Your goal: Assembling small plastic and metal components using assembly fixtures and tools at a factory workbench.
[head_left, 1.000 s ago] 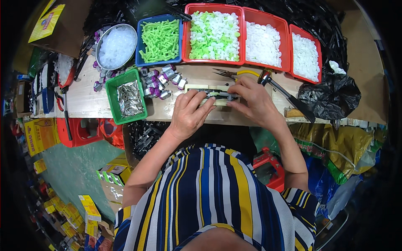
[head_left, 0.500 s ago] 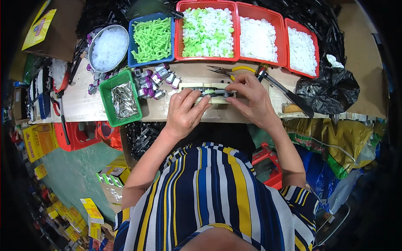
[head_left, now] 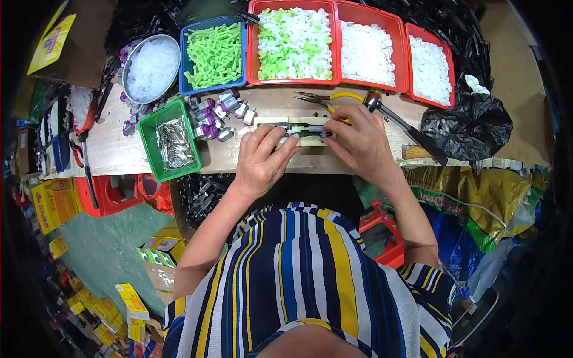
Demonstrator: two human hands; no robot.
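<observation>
In the middle of the bench a cream block-shaped holder carries a long, narrow black plastic part with small green and grey pieces along it. My left hand is closed on the part's left end, fingers on the far side and thumb tip beside a green piece. At the other end my right hand pinches the part between thumb and forefinger; its fingertips hide that end. Pliers with yellow handles lie just beyond the right hand, and a hammer rests to its right.
A green tray of metal pins stands left, beside purple-and-silver pieces. Along the back are a bowl of clear pieces, a blue bin of green parts and red bins. A black plastic bag sits at right.
My right fingertips have shifted very slightly along the black part's right end, and the grey piece there shows less. The left hand stays almost where it was.
</observation>
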